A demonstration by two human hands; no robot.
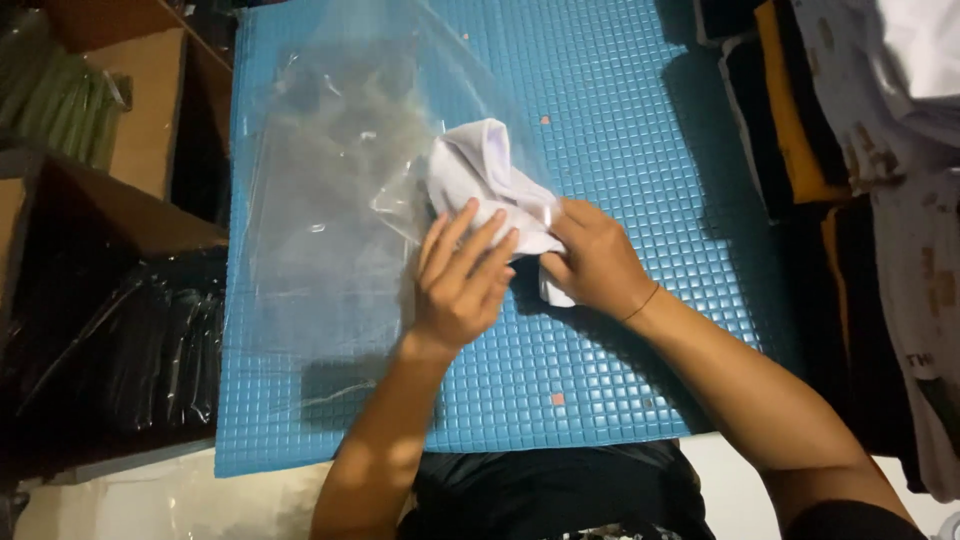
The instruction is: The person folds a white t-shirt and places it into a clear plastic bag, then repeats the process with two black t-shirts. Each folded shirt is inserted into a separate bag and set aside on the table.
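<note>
Head view: left hand [462,285] fingers flat, pressing white folded cloth [490,180] at mouth of clear plastic bag [330,200], centre of blue mat [620,150]. Right hand [598,260] pinches cloth's 4 o'clock edge. Risk: fold bunching, thin bag slipping.

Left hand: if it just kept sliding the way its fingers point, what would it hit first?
The left hand points up and right, fingertips already on the folded white cloth. Going on, it would push into that cloth first, then probably the clear plastic bag around its far end; depth is hard to judge.
</note>
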